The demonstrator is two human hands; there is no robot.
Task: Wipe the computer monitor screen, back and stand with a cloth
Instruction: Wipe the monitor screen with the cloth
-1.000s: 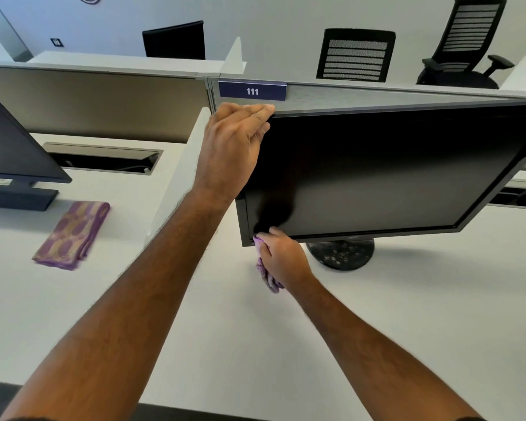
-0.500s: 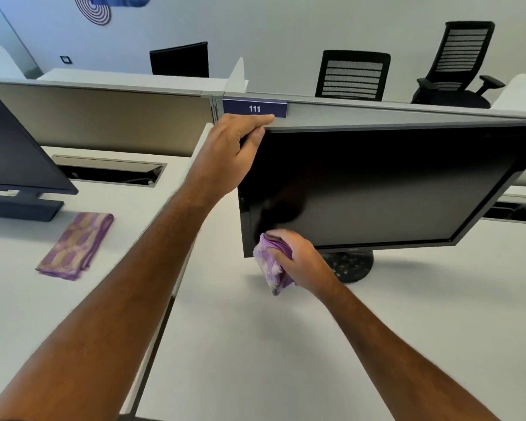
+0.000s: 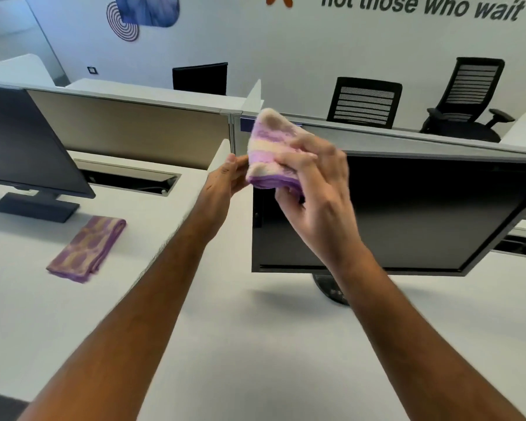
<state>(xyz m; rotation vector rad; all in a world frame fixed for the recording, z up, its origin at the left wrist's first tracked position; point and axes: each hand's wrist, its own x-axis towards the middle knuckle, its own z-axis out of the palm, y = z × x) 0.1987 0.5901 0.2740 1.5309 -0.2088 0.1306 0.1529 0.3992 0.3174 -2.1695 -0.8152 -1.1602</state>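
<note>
White desk fills the lower frame, and on it, right of centre, stands your monitor, its dark screen tilted and facing you, its round stand showing just under the lower edge. In front of the monitor's upper left corner you hold the cloth, a bunched purple and cream wad, raised off the screen; whether it touches the bezel cannot be told. Your right hand grips it with fingers curled over the top and thumb beneath, blurred. Your left hand meets the cloth's left edge with thumb and fingertips, seemingly pinching it. Both forearms cross the desk and cover part of the screen and stand. At left centre a second, folded purple cloth lies flat, near the base of another monitor at the left edge. Behind runs a grey partition, and along the white wall, upper right, two black mesh chairs.
</note>
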